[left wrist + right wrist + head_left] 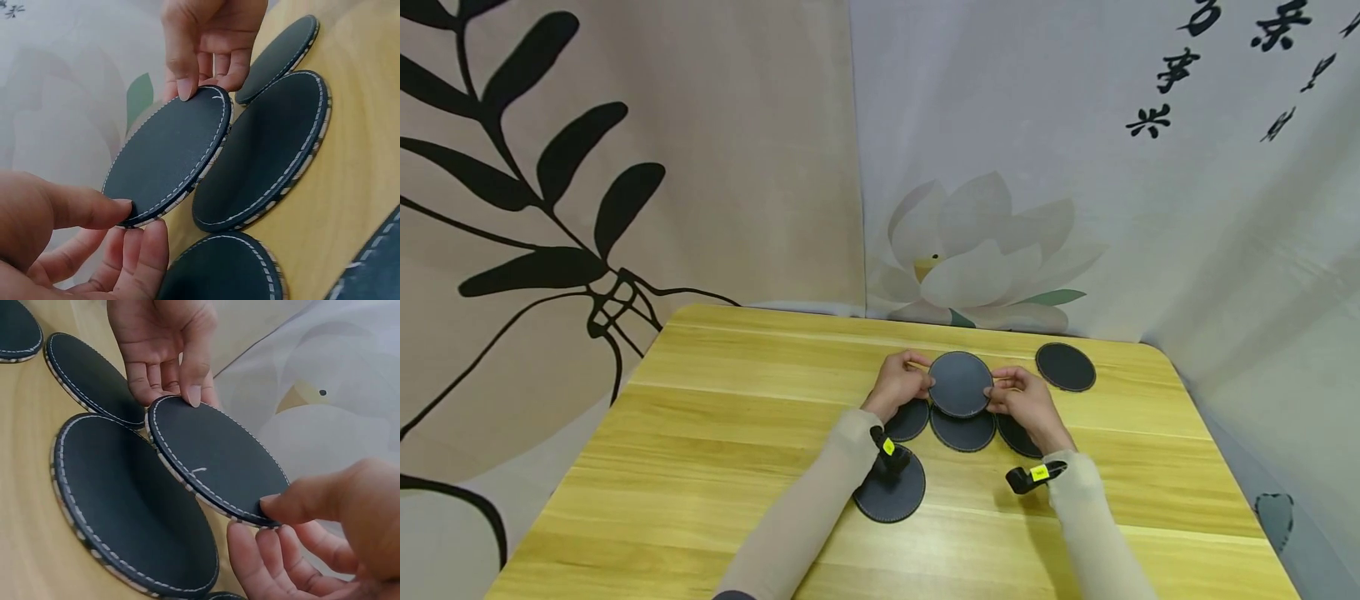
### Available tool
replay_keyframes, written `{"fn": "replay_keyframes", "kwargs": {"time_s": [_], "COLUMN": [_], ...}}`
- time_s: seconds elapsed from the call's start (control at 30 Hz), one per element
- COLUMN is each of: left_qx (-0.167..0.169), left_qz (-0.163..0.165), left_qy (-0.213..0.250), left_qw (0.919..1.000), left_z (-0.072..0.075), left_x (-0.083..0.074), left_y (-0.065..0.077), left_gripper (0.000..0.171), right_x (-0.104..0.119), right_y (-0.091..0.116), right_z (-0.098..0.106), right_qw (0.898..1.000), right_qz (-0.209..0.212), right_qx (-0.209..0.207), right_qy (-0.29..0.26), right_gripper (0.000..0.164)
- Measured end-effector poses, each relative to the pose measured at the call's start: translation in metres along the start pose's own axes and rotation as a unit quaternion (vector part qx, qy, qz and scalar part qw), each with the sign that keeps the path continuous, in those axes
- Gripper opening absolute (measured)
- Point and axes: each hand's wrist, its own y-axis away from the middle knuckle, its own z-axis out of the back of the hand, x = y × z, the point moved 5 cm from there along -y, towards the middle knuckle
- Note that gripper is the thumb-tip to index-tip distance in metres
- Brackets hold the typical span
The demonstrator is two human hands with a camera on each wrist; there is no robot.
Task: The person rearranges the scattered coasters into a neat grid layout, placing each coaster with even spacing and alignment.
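Observation:
Both hands hold one round black coaster (961, 384) with white edge stitching, thumbs on its top face and fingers beneath. My left hand (900, 385) pinches its left rim and my right hand (1024, 403) the right rim. In the left wrist view the coaster (169, 156) is tilted, with a patterned edge and a short loose white thread near the rim. Just nearer to me, a second coaster (963, 431) lies on the table, partly overlapped by the held one. Another coaster (907, 421) lies beside it under my left hand, and one (1017, 435) under my right.
A coaster (889, 492) lies closer to me on the wooden table (737, 467), partly covered by the left wrist camera. One more coaster (1066, 367) lies at the back right. Behind the table's far edge hangs a printed curtain (760, 150).

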Motion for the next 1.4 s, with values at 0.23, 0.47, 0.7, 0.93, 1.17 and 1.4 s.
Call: {"fn": "replay_keyframes", "kwargs": {"time_s": [0.23, 0.47, 0.7, 0.93, 1.17, 1.4], "left_qx": [0.004, 0.0, -0.007, -0.006, -0.012, -0.014], "left_qz": [-0.001, -0.01, -0.019, -0.027, -0.042, -0.049], "left_qy": [0.007, 0.004, 0.004, -0.022, -0.059, -0.086], "left_qw": [1.0, 0.9999, 0.9998, 0.9994, 0.9973, 0.995], "left_z": [0.001, 0.0, 0.0, -0.001, 0.0, -0.001], "left_x": [0.007, 0.011, 0.012, 0.015, 0.019, 0.019], "left_y": [0.011, 0.023, 0.036, 0.05, 0.062, 0.076], "left_gripper": [0.026, 0.026, 0.027, 0.025, 0.025, 0.025], "right_x": [-0.011, -0.015, -0.011, -0.012, -0.016, -0.02], "right_y": [0.007, 0.016, 0.028, 0.038, 0.047, 0.057], "right_z": [-0.003, -0.004, -0.005, -0.005, -0.009, -0.013], "right_qw": [1.0, 1.0, 1.0, 0.999, 0.999, 0.999], "right_qz": [-0.012, -0.009, -0.008, -0.014, -0.017, -0.015], "right_qx": [0.0, 0.003, 0.003, 0.009, 0.023, 0.028], "right_qy": [-0.003, 0.0, 0.012, 0.031, 0.023, 0.018], "right_gripper": [0.039, 0.04, 0.037, 0.035, 0.034, 0.03]}}
